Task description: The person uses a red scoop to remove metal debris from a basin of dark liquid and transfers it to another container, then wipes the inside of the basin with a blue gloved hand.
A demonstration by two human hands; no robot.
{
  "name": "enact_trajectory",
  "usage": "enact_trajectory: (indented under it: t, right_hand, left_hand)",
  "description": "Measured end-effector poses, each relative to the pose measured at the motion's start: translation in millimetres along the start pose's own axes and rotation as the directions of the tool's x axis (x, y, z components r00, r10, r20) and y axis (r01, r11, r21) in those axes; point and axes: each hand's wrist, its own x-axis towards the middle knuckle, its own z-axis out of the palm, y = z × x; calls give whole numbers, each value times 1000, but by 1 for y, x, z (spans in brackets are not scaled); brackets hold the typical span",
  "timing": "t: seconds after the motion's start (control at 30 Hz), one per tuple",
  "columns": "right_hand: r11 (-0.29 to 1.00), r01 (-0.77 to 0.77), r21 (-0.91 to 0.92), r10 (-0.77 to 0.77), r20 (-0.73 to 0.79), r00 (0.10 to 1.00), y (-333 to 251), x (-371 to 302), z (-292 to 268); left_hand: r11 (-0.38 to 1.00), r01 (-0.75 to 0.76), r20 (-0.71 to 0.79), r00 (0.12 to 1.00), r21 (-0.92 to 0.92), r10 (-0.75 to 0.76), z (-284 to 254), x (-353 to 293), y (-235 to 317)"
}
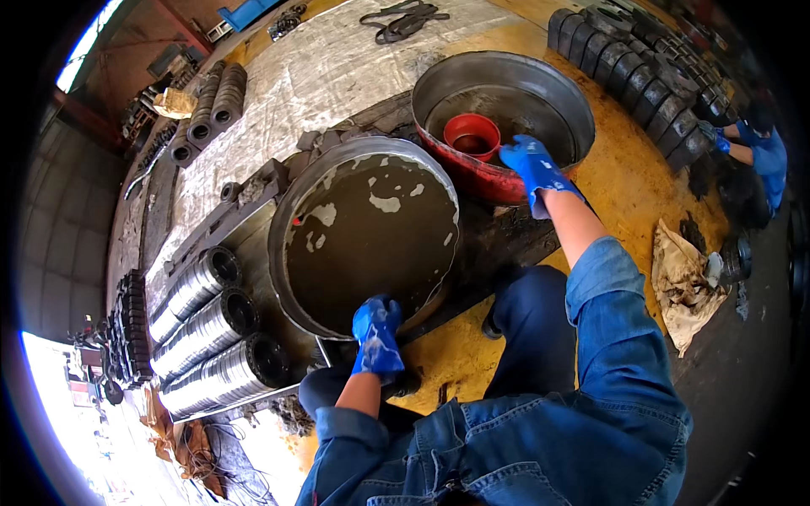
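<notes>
Blue gloves cover both of my hands. My left hand point(377, 336) is closed at the near rim of a round metal basin point(281, 295); what it grips, if anything, is hidden. Murky brown liquid point(363, 244) with patches of pale foam fills that basin. Farther right, my right hand point(535, 169) closes at the right edge of a small round red container point(472, 126). The container sits inside a wide red basin point(456, 175) with a grey inner wall and shallow liquid. Some reddish liquid shows inside the container.
Three stacks of shiny ring-shaped metal parts point(202, 358) lie left of the near basin. Rows of dark metal parts point(624, 72) stand at the far right, beside another gloved person point(764, 156). A crumpled tan cloth point(685, 287) and a dark strap point(403, 20) lie on the floor.
</notes>
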Motion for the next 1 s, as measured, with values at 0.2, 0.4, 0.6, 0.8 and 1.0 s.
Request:
enact_trajectory:
  t: [0.2, 0.4, 0.6, 0.8, 1.0]
  right_hand:
    - [931, -130, -342, 179, 115, 977, 29, 58, -15]
    - [810, -36, -586, 373, 466, 802, 38, 118, 21]
    - [759, -34, -650, 445, 479, 757, 18, 119, 32]
    - [951, -254, 173, 110, 581, 806, 28, 104, 18]
    - [665, 33, 746, -388, 308, 869, -11, 64, -17]
  left_hand:
    - [999, 49, 54, 997, 4, -50, -6, 16, 14]
    - [996, 85, 59, 995, -8, -85, -2, 13, 11]
    - [995, 101, 78, 992, 4, -101, 2, 11, 7]
    - [997, 79, 67, 995, 13, -80, 5, 12, 6]
    - [999, 46, -3, 999, 9, -45, 13, 13, -3]
